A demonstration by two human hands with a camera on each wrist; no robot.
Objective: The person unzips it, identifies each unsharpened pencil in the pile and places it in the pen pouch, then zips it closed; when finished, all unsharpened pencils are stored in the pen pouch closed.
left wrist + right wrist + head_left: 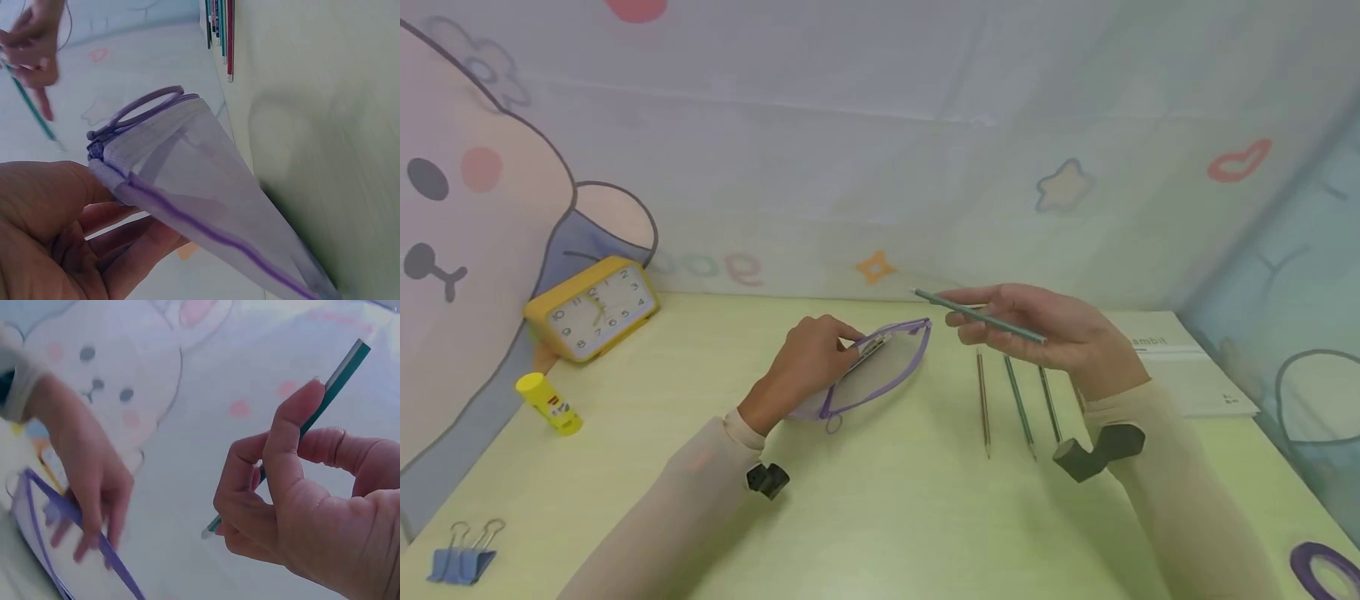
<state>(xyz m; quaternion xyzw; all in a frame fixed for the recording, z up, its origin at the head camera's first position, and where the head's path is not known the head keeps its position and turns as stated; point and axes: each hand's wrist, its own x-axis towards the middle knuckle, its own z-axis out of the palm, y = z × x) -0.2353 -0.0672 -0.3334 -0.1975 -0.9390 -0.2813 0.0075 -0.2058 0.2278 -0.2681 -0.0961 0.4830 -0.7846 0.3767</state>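
Observation:
My left hand grips the edge of a translucent pencil pouch with purple trim. The thumb lies on the near side of the pouch, close to its purple ring. The pouch's mouth gapes in the head view, where a pale strip with dark marks shows beside the fingers. To the right of the pouch and above the table, my right hand holds a green pencil between thumb and fingers. Its white-tipped end points toward the pouch side. Below that hand lie a brown pencil and a green pencil.
A dark pencil lies beside them, partly near the right wrist. At the right is a white booklet, with a purple tape roll in the front corner. Leftward stand a yellow clock, a glue stick and blue binder clips.

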